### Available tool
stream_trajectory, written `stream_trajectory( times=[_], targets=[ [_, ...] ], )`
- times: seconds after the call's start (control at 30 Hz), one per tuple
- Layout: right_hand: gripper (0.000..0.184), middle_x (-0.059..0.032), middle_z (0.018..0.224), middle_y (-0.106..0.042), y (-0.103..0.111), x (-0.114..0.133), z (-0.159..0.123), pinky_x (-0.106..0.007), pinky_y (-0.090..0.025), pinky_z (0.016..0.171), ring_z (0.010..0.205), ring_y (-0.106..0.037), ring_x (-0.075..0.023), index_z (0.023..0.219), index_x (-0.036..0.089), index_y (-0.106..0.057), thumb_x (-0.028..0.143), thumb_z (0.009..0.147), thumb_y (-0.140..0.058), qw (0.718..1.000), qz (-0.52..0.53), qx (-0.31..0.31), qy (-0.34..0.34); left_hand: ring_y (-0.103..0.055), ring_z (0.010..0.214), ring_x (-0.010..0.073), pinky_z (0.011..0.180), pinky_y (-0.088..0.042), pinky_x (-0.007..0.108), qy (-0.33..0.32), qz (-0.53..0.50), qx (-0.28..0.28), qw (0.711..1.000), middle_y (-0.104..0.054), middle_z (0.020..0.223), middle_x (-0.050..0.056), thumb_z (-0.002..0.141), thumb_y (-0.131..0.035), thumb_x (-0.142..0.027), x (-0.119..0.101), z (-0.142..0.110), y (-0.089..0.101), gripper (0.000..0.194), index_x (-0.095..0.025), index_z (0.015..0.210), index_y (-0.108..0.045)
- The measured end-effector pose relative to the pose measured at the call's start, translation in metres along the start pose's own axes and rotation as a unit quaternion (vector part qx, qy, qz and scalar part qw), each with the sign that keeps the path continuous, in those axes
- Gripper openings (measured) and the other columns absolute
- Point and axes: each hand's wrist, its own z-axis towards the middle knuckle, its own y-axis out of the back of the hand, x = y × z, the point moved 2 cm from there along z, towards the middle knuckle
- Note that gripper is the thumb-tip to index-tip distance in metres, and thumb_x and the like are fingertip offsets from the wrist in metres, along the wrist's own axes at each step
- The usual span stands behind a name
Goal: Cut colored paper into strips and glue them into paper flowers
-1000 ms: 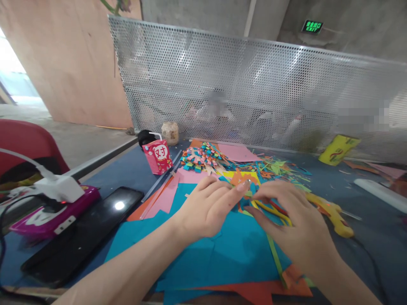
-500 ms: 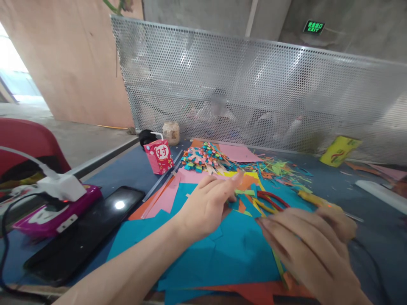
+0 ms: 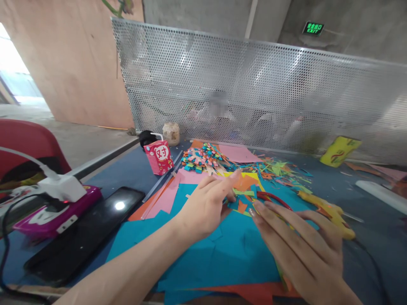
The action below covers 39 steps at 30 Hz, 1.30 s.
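My left hand [image 3: 205,203] is above blue paper sheets [image 3: 203,258], its fingers curled in and the index finger raised. Whatever those fingers may hold is hidden behind the hand. On the right, my right hand [image 3: 302,241] reaches over the papers with fingers stretched out, palm down. Its fingertips are beside the red handle [image 3: 275,198] of what look like scissors, partly covered by the hand. Small paper pieces in green and orange [image 3: 242,206] lie between the hands. Farther back sits a cluster of folded multicoloured paper strips [image 3: 205,157].
A yellow glue gun [image 3: 332,214] lies right of my right hand, its cord trailing forward. To the left are a phone [image 3: 85,233], a purple power strip [image 3: 60,214] and a pink drink carton [image 3: 158,156]. Paper scraps [image 3: 280,169] and a yellow can [image 3: 339,151] lie before a perforated metal screen [image 3: 203,80].
My right hand has shifted left over the scissors' handles, uncovering more of the glue gun. My left hand stays nearly where it was.
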Motion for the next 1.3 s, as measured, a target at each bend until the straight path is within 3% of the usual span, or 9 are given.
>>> stream_trajectory(
  times=[0.33, 0.67, 1.03, 1.3],
  targets=[
    [0.032, -0.0132, 0.1, -0.065, -0.014, -0.007, -0.006, -0.04, -0.042, 0.076, 0.093, -0.058, -0.0226, 0.101, 0.008, -0.054, 0.003, 0.07, -0.059, 0.999, 0.03, -0.014, -0.031, -0.054, 0.075, 0.0133, 0.077, -0.042, 0.031, -0.025, 0.007, 0.033, 0.999, -0.063, 0.078, 0.001, 0.069, -0.047, 0.0, -0.007, 0.005, 0.002, 0.055, -0.015, 0.122, -0.036],
    [0.034, -0.0115, 0.095, -0.066, -0.017, -0.008, -0.001, -0.04, -0.042, 0.076, 0.088, -0.06, -0.0216, 0.101, 0.009, -0.052, 0.002, 0.069, -0.059, 0.999, 0.029, -0.001, -0.035, -0.053, 0.074, 0.0132, 0.071, -0.043, 0.03, -0.047, 0.021, 0.025, 0.998, -0.063, 0.078, 0.004, 0.072, -0.047, -0.001, -0.008, 0.006, 0.002, 0.035, -0.013, 0.105, -0.05],
    [0.036, -0.0102, 0.1, -0.064, -0.014, -0.008, 0.001, -0.039, -0.042, 0.079, 0.091, -0.059, -0.0207, 0.108, 0.013, -0.05, 0.003, 0.073, -0.055, 0.999, 0.016, 0.017, -0.027, -0.055, 0.081, 0.014, 0.076, -0.043, 0.031, -0.03, 0.016, 0.04, 0.999, -0.064, 0.088, 0.005, 0.073, -0.045, -0.002, -0.008, 0.005, 0.002, 0.036, -0.014, 0.107, -0.049],
    [0.053, -0.0046, 0.09, -0.068, -0.011, -0.007, 0.006, -0.037, -0.043, 0.078, 0.085, -0.061, -0.0199, 0.119, 0.019, -0.043, 0.008, 0.071, -0.063, 0.997, 0.017, 0.011, -0.072, -0.057, 0.078, 0.014, 0.074, -0.044, 0.031, -0.03, 0.028, 0.039, 0.998, -0.065, 0.085, 0.005, 0.074, -0.044, -0.003, -0.013, 0.008, 0.003, 0.032, -0.015, 0.103, -0.05]
  ],
)
